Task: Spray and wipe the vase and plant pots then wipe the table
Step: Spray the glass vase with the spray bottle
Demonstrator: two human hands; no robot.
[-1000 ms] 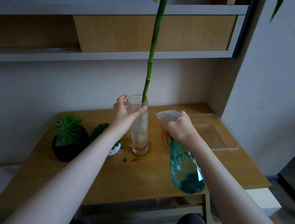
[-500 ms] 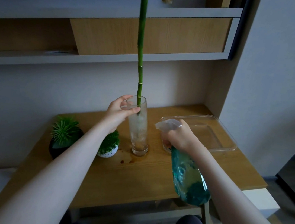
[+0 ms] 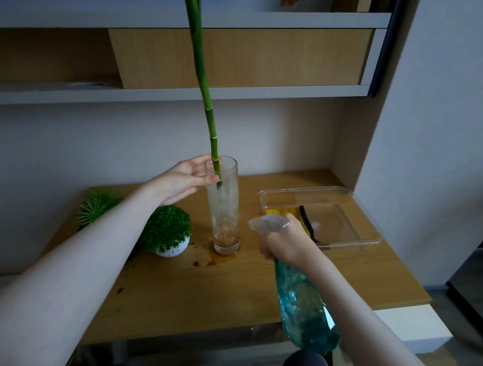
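Fingers [image 3: 204, 177] curl round the vase [image 3: 222, 204] rim; right hand [image 3: 283, 241] grips the spray bottle [image 3: 304, 307].

A pale grey wall [image 3: 56, 155] rises behind the wooden tabletop [image 3: 207, 290]. Above hang grey shelves [image 3: 274, 91] with a wood-grain cabinet front [image 3: 248, 57]. A white wall [image 3: 458, 117] juts at right, over dim grey flooring [image 3: 467, 353].

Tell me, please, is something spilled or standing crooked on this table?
Yes. Brown wet stains lie on the table beside the vase base, and the green stalk leans left instead of upright.
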